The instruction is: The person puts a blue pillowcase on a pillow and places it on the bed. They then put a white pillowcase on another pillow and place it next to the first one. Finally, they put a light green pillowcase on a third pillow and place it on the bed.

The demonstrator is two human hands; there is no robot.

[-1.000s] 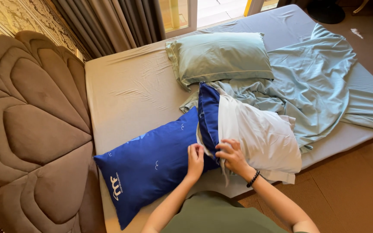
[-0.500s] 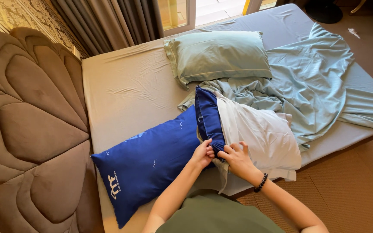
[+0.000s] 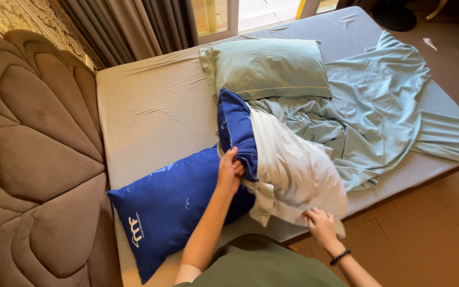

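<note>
We see the left hand (image 3: 229, 170) closed on the rolled-back open edge of a deep blue fabric pillowcase (image 3: 181, 207), which stretches away from that hand toward the padded brown headboard (image 3: 33, 159). The right hand (image 3: 320, 224) pinches the lower corner of the white inner pillow (image 3: 293, 170), whose bare half lies between the two hands. Beyond the hands, on the grey sheeted mattress (image 3: 150, 106), lie a pale green pillow (image 3: 266, 66) and a crumpled pale green sheet (image 3: 367, 117).
</note>
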